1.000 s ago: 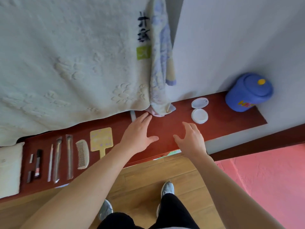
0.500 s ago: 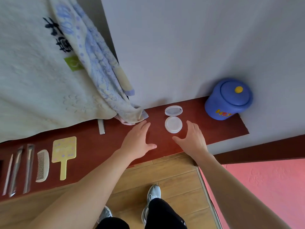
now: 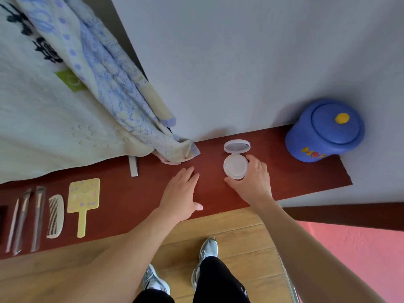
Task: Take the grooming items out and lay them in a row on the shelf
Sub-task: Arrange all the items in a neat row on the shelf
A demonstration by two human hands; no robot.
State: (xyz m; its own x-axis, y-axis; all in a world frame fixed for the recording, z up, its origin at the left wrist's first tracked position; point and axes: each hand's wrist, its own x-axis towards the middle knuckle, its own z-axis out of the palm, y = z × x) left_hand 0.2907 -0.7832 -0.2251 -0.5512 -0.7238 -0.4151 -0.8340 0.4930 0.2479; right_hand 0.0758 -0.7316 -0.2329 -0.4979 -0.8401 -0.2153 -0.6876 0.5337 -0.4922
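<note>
An open white compact [image 3: 235,165] lies on the dark red shelf [image 3: 284,176], its mirrored lid tilted up behind it. My right hand [image 3: 253,180] curls around the compact's base, thumb below and fingers on its right side. My left hand [image 3: 182,193] rests flat on the shelf to the left, fingers together, holding nothing. Further left a row lies on the shelf: a yellow hand mirror [image 3: 83,200], a comb [image 3: 55,216], two brushes [image 3: 37,217] and a thin stick [image 3: 12,226].
A blue lidded jar [image 3: 325,130] stands at the shelf's right end against the grey wall. Towels [image 3: 105,88] hang down onto the shelf's back. A small metal bracket [image 3: 133,166] sits below them. Wooden floor and my shoes are beneath.
My right hand moved forward from the shelf's front edge and closed around the compact's base. The view swung right, shifting the row of items to the left edge.
</note>
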